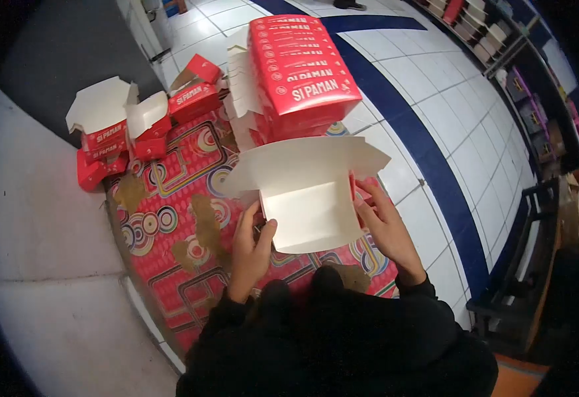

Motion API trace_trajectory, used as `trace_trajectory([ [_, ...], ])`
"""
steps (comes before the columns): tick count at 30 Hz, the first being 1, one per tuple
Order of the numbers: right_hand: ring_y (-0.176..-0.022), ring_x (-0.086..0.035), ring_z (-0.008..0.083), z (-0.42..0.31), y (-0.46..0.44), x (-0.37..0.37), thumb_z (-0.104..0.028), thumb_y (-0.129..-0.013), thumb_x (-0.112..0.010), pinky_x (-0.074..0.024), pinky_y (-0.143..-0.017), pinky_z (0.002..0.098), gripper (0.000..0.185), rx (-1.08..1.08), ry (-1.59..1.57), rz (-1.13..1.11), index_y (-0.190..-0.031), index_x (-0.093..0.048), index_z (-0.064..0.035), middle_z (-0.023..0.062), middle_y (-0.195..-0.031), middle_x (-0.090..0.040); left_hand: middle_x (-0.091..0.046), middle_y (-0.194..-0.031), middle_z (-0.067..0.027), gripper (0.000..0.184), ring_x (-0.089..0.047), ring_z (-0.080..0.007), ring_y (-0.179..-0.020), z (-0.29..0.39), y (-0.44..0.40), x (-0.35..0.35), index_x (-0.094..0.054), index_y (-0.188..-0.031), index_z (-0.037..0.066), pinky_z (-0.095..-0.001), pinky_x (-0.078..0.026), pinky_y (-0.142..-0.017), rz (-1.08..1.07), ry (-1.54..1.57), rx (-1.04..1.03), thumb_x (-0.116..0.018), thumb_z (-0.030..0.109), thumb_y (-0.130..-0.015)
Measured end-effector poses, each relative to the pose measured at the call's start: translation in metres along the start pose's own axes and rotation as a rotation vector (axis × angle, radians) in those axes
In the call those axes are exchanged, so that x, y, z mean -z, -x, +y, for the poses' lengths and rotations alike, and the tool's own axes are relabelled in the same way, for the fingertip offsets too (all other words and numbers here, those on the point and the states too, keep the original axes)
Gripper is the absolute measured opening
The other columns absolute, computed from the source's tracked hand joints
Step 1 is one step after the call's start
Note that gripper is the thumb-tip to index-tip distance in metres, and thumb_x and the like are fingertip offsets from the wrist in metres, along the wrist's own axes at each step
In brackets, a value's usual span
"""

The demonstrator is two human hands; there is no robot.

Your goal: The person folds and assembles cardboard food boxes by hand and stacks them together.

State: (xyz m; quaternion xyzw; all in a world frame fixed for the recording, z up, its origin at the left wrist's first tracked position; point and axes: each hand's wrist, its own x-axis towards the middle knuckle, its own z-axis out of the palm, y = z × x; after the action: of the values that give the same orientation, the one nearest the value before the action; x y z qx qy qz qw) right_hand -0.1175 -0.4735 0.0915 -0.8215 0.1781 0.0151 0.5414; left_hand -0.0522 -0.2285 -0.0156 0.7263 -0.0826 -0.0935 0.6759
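An unfolded-lid food box point(312, 212), white inside and red outside, is held level in front of my body. My left hand point(253, 248) grips its left wall, thumb at the near left corner. On the opposite side my right hand point(385, 225) holds the right wall, fingers behind it and thumb toward the front. The box's lid flap stands up at the far side, and its inside holds nothing. Just beyond it rises a tall stack of red "SI PAMAN" boxes point(309, 86), their white flaps sticking out to the left.
More red boxes, some with raised white lids point(100, 109), lie in a loose group at the left by the grey wall point(44, 198). Beneath is a worn, patterned red mat point(190, 178). White tiles point(428, 79) with a dark blue stripe extend right, toward shelves point(534, 112).
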Motion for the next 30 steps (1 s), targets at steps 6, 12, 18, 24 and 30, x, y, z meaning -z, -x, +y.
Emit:
trace_trajectory([
  [6, -0.082, -0.067, 0.0228, 0.003, 0.0, 0.003, -0.028, -0.101, -0.054, -0.051, -0.073, 0.035, 0.053, -0.014, 0.042, 0.015, -0.142, -0.042, 0.0017, 0.0204, -0.098, -0.068, -0.056, -0.126, -0.0206, 0.047, -0.055, -0.0294, -0.116, 0.01, 0.001, -0.001, -0.05, -0.132, -0.006, -0.0375, -0.042, -0.099, 0.007, -0.173, -0.12, -0.061, 0.019, -0.093],
  [12, -0.085, -0.068, 0.0396, 0.0, -0.009, 0.0, -0.028, -0.099, -0.052, -0.0511, -0.074, 0.0444, 0.043, -0.027, 0.281, 0.055, -0.127, -0.053, 0.0043, 0.0282, -0.093, -0.067, -0.062, -0.12, -0.0168, 0.042, -0.059, -0.0234, -0.111, 0.035, 0.0, -0.004, -0.05, -0.133, -0.005, -0.034, -0.045, -0.096, 0.008, 0.044, 0.1, -0.057, 0.019, -0.099],
  [18, -0.082, -0.066, 0.0447, 0.019, -0.019, -0.005, -0.026, -0.099, -0.051, -0.0493, -0.071, 0.0487, 0.036, 0.168, 0.38, 0.221, -0.106, -0.062, 0.0065, 0.0271, -0.088, -0.067, -0.063, -0.118, -0.0149, 0.038, -0.061, -0.0203, -0.106, 0.03, -0.003, -0.005, -0.054, -0.133, -0.002, -0.0324, -0.047, -0.093, 0.064, -0.126, -0.059, -0.054, 0.019, -0.101],
  [24, -0.074, -0.065, 0.0406, 0.018, -0.026, -0.001, -0.025, -0.096, -0.056, -0.0484, -0.065, 0.0452, 0.035, 0.007, 0.325, 0.153, -0.095, -0.067, 0.0084, 0.0269, -0.081, -0.065, -0.065, -0.116, -0.0137, 0.034, -0.063, -0.0176, -0.102, 0.017, -0.003, -0.002, -0.06, -0.128, 0.001, -0.03, -0.048, -0.087, 0.039, -0.035, 0.04, -0.059, 0.018, -0.099],
  [30, -0.067, -0.056, 0.008, 0.058, -0.036, -0.018, -0.03, -0.101, -0.053, -0.0449, -0.059, 0.0265, 0.036, -0.011, 0.106, 0.293, -0.106, -0.069, 0.0015, 0.0027, -0.075, -0.065, -0.064, -0.119, -0.0111, 0.034, -0.061, -0.0155, -0.101, 0.018, -0.008, -0.004, -0.061, -0.126, 0.0, -0.0296, -0.048, -0.087, 0.041, -0.058, 0.109, -0.054, 0.023, -0.101],
])
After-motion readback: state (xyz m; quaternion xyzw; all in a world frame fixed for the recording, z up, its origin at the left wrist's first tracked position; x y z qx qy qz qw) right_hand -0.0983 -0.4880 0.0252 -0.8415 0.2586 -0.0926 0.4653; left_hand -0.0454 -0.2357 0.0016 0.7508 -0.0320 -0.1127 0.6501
